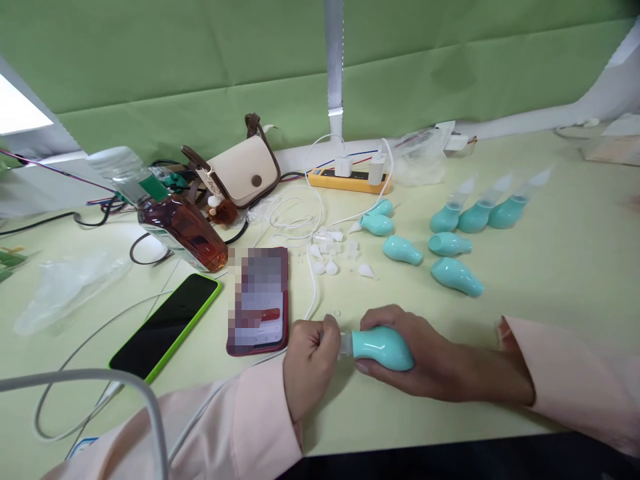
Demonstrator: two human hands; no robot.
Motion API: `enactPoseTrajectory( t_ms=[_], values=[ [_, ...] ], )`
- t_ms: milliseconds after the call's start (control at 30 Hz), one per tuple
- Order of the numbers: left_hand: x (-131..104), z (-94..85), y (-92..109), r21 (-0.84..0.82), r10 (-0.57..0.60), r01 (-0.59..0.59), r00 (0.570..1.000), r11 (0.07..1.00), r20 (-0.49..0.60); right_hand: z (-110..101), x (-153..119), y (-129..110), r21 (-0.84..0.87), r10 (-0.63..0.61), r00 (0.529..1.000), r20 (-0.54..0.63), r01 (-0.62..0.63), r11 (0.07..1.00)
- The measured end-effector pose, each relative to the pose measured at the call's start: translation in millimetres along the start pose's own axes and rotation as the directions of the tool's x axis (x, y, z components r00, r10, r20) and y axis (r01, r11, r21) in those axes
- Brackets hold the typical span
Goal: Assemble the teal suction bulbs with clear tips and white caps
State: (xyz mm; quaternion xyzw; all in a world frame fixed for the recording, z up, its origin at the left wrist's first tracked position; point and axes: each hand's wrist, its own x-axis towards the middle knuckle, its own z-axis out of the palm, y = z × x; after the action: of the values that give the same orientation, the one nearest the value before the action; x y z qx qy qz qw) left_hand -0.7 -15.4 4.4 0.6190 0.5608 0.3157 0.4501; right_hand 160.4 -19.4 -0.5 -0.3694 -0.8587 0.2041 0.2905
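My right hand [415, 353] wraps round a turquoise squeeze bulb [384, 348], which lies on its side in the grip with its neck toward the left. At that neck, my left hand [313, 360] is closed on a clear plastic nozzle [346, 344]; the fingers hide most of it. The nozzle meets the bulb's neck, though how firmly they are joined I cannot tell. Beyond the hands lie loose turquoise bulbs [457, 277] and several small white and clear tips [367, 271]. Three bulbs with clear nozzles and white tips [477, 215] stand tilted at the right.
A phone in a red case [286, 300] and a green-edged phone [203, 303] lie left of my hands. Behind them are a bottle of amber liquid [185, 230], a cream handbag [245, 173] and a yellow power strip [323, 179]. White cables [315, 287] cross the table.
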Motion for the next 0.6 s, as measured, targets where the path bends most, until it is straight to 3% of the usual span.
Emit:
enactPoseTrajectory(
  t_ms=[67,133,267,433,600],
  values=[
    [0,-0.7,0,0.010,0.022,-0.021,0.999,1.000,-0.037,0,1,-5,0.189,0.185,0.982,0.038,-0.189,0.964],
    [0,-1.9,1,0.026,0.036,-0.034,0.997,0.999,-0.063,-1,3,-10,0.355,0.292,0.950,0.109,-0.312,0.881],
    [-2,-4.1,2,0.049,0.105,-0.101,0.991,0.994,-0.087,-3,7,-19,0.619,0.404,0.866,0.293,-0.494,0.610],
    [0,-6.5,0,0.098,0.166,-0.161,0.985,0.982,-0.041,-2,11,-21,0.728,0.418,0.702,0.577,-0.674,0.127],
    [2,-10.2,-2,0.130,0.326,-0.326,0.945,0.936,0.023,-6,21,-10,0.671,0.304,0.617,0.726,-0.733,-0.114]
  ],
)
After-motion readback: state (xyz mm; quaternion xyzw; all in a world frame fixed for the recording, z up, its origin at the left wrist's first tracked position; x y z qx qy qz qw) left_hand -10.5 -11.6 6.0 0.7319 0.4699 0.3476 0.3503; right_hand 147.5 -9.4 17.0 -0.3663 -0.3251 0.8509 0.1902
